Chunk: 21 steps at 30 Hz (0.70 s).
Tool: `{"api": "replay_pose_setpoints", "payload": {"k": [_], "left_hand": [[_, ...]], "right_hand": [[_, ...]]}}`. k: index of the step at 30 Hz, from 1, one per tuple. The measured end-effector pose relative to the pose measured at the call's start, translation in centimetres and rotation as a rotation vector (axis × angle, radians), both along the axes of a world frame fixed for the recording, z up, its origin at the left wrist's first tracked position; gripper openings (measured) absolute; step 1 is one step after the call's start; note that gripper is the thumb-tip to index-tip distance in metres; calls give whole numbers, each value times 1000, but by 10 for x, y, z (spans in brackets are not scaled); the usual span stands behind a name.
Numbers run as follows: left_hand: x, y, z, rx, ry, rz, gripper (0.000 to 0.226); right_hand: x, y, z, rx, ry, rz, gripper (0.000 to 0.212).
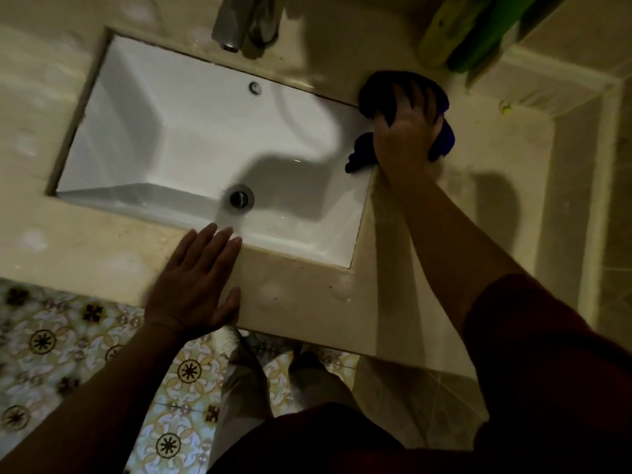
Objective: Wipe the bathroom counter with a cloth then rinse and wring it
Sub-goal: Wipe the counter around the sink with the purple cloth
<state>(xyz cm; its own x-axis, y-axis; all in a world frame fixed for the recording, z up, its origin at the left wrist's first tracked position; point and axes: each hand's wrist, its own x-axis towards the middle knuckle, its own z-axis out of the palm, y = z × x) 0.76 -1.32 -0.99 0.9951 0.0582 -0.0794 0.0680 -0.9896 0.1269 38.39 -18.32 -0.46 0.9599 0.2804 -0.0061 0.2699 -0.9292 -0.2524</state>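
Observation:
A dark blue cloth lies bunched on the beige counter at the right rim of the white sink. My right hand presses down on the cloth with spread fingers curled over it; part of the cloth hangs over the sink edge. My left hand lies flat on the counter's front strip, fingers straight, fingertips at the sink's near rim. The chrome faucet stands behind the basin, with no water visible from it.
Green and yellow bottles stand at the back right of the counter, close to the cloth. A tiled wall ledge borders the right side. The drain sits in the basin. Patterned floor tiles and my feet show below.

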Motion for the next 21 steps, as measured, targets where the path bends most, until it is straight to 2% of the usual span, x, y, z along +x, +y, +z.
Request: {"api": "replay_pose_setpoints", "payload": {"k": [4, 8, 10, 12, 16, 18, 21], "left_hand": [[1, 0, 2, 8, 19, -3, 77], [3, 0, 5, 9, 25, -9, 77], [3, 0, 5, 14, 32, -13, 77], [3, 0, 4, 8, 44, -11, 77], [3, 1, 2, 8, 31, -23, 76], [2, 0, 2, 8, 30, -16, 76], [0, 1, 2, 6, 19, -9, 76]], "right_hand": [[27, 52, 6, 30, 114, 100, 61], [17, 114, 4, 133, 203, 306, 53], [-3, 137, 1, 85, 181, 478, 50], [-19, 149, -2, 27, 97, 556, 49], [-12, 131, 12, -147, 41, 678, 65], [-1, 111, 18, -196, 56, 658, 69], [15, 63, 19, -158, 91, 399, 63]]}}
